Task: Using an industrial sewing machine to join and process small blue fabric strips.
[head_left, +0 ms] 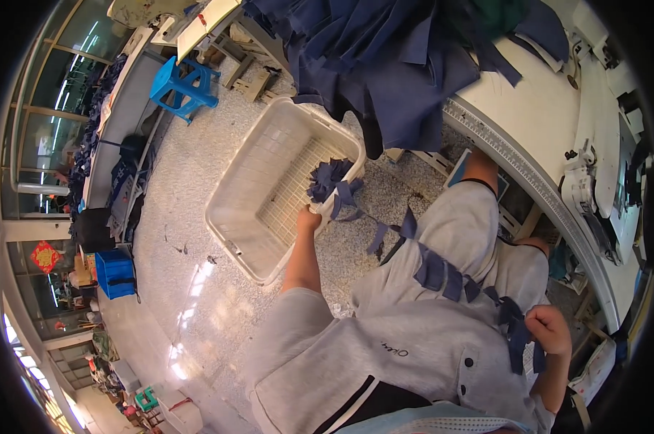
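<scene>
My left hand (309,219) is closed on the near rim of a white plastic basket (233,189), which stands tilted on the floor to the left of my legs. A small bunch of navy fabric pieces (329,178) lies at the basket's right side. From there a chain of joined navy fabric pieces (451,282) hangs over the rim and runs across my lap. Its other end bunches up by my right hand (549,329), whose curled fingers hold it near my body.
Navy fabric panels (370,58) drape off the worktable (518,98), whose curved edge carries a ruler strip (536,177). A sewing machine (594,166) stands at right. Beyond the basket is a blue stool (182,88); a blue bin (115,273) sits at far left.
</scene>
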